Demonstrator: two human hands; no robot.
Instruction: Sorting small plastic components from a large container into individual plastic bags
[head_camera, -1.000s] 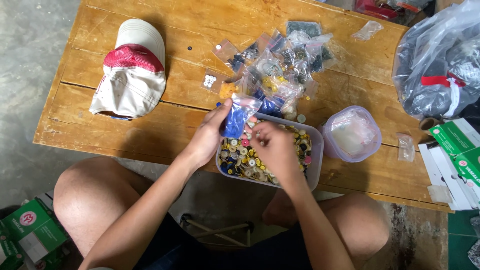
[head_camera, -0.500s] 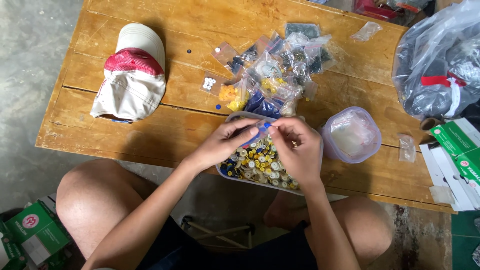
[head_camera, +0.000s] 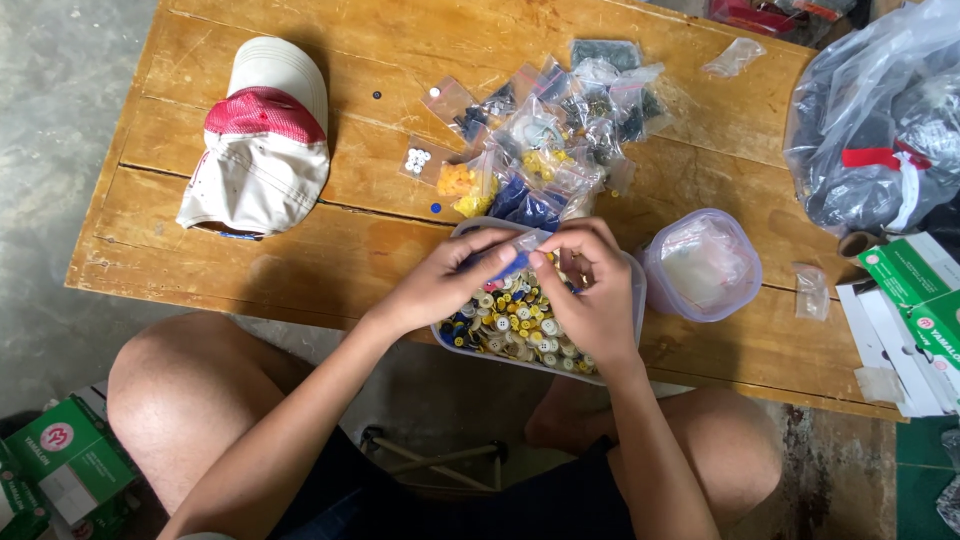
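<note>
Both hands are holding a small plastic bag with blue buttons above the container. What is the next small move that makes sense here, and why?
Probably press the small bag shut along its top edge. The left hand and right hand pinch it between fingertips over the container of mixed buttons, and it already shows blue inside. Sealed button bags lie piled just behind on the wooden table.
</note>
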